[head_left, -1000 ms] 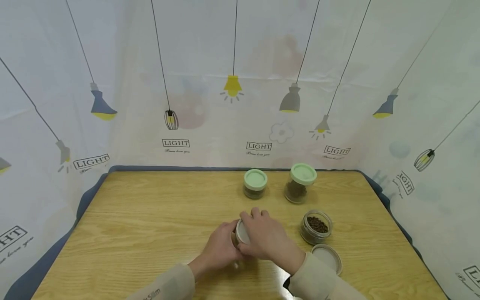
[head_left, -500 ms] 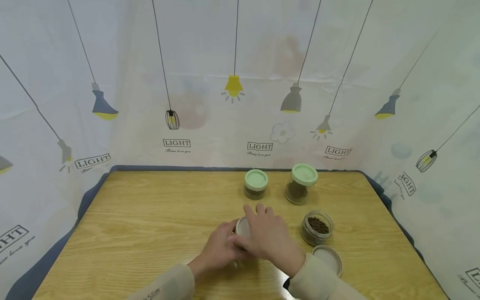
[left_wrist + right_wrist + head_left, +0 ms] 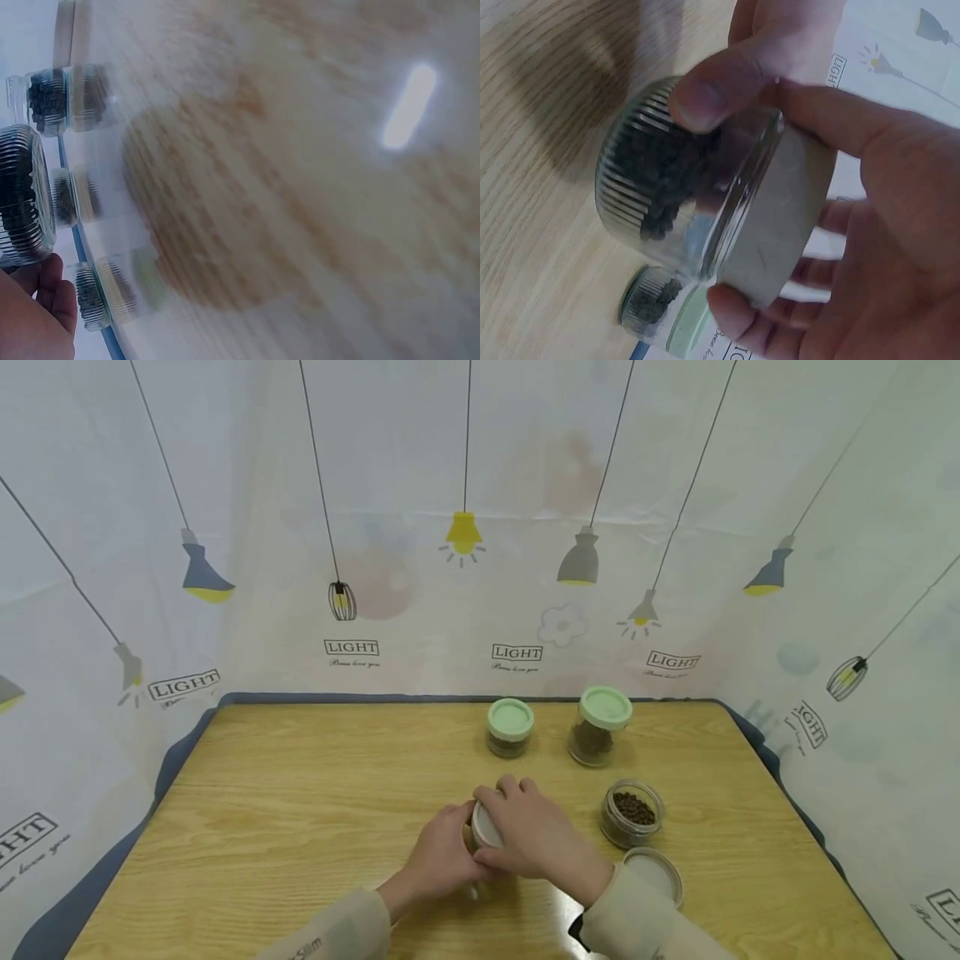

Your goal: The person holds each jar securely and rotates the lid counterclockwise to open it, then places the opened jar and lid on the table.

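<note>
2 hands on 1 jar: L hand wraps the ribbed glass body, thumb on the glass; R hand grips its greyish-white lid by the rim, fingers spread round the edge. That held jar (dark contents, lid on) is front-centre over the wooden surface, tilted; can't tell if its base touches.

Jars total 4: 1 in hands + 3 standing on the surface. Of those 3, 2 have pale-green lids at the back: 1 short jar, 1 taller jar to its R, apart, both w/ dark contents. The 3rd, an open jar, sits R of the hands w/ brown beans inside.

Lids total 4: 2 green on jars, 1 in R hand's grip, 1 loose lid lying just in front of the open jar, partly hidden by the R sleeve.

Backdrop: white cloth w/ 9 printed lamps, 1 cut off at far L.
</note>
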{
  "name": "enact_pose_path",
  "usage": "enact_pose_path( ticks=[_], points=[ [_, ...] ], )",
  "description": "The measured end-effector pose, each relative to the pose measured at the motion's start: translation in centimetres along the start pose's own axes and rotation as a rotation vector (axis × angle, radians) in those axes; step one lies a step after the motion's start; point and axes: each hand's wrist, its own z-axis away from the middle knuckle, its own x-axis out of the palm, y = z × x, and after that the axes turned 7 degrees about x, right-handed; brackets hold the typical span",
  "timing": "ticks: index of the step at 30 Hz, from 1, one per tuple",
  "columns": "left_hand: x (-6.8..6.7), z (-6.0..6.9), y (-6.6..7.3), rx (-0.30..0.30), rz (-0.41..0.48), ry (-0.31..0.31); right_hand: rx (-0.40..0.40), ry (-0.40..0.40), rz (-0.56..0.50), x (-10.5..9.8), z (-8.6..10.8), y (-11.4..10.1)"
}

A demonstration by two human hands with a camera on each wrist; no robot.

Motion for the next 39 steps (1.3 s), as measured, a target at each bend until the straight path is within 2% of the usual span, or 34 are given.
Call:
enact_pose_path(
  ticks=[5, 10, 14, 18, 21, 25, 29, 39],
  points=[
    [0.0, 0.2, -0.2, -0.008, -0.003, -0.014, -0.097, -0.059, -0.010, -0.1, -0.3, 0.6],
    [-0.1, 0.2, -0.3, -0.002, 0.007, -0.021, -0.115, -0.094, -0.035, -0.6, -0.2, 0.8],
    [-0.1, 0.2, -0.2, -0.007, 0.028, -0.013, -0.046, -0.070, -0.014, -0.8, 0.0, 0.6],
    [0.0, 0.2, -0.2, 0.040, 0.045, 0.011, 0.070, 0.013, 0.046, -0.8, 0.0, 0.1],
    [0.1, 0.2, -0.4, 0.090, 0.042, 0.033, 0.143, 0.046, 0.068, -0.7, 0.1, -0.2],
    [0.2, 0.3, -0.5, 0.080, 0.049, 0.026, 0.208, 0.030, 0.070, -0.4, 0.1, -0.7],
    [0.0, 0.4, -0.5, 0.054, 0.053, 0.003, 0.230, -0.003, 0.066, -0.1, 0.2, -1.0],
    [0.2, 0.3, -0.3, 0.005, 0.061, 0.009, 0.232, -0.031, 0.035, 0.3, 0.0, -1.0]
  ],
)
